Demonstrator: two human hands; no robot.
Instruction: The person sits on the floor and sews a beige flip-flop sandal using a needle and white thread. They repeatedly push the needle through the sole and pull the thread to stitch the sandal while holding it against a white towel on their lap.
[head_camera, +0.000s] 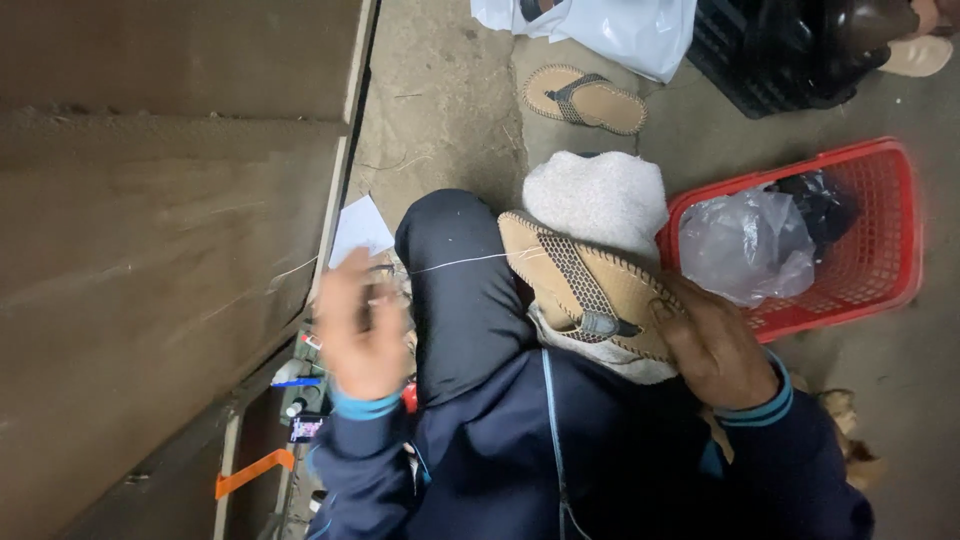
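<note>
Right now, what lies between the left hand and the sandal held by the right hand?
In the head view, the person's raised knee in dark trousers lies between the left hand and the sandal. A thin white thread runs across it from the sandal toward that hand.

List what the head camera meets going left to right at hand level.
Brown wooden board → blurred left hand → white thread → tan woven sandal → right hand gripping its heel → red plastic basket.

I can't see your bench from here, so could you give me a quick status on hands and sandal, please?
Right hand grips tan sandal on knee. Left hand raised, blurred, pulling white thread taut. Red basket beside, nothing blocking.
</note>
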